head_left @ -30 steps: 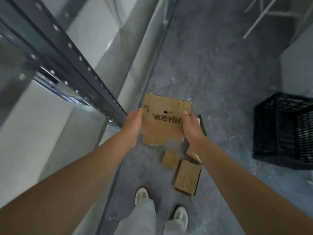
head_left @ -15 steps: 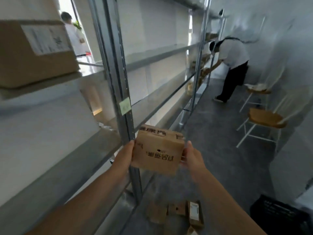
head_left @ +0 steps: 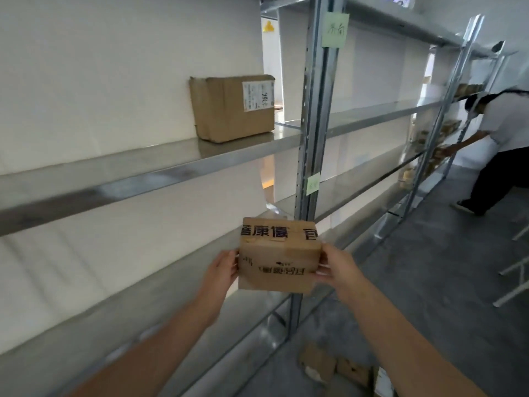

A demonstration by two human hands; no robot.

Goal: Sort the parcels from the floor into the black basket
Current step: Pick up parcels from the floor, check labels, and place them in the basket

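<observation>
I hold a small brown cardboard parcel with black printed characters at chest height, in front of the metal shelving. My left hand grips its left side and my right hand grips its right side. More small parcels lie on the grey floor at the bottom of the view, below my right forearm. The black basket is out of view.
Metal shelving runs along the left. A large cardboard box with a white label stands on an upper shelf. Another person bends toward the shelves at far right. White chair legs stand at the right edge.
My view has swung up from the floor to the shelves. The parcel has risen with both hands and tilted so its top face shows. The basket has left the view.
</observation>
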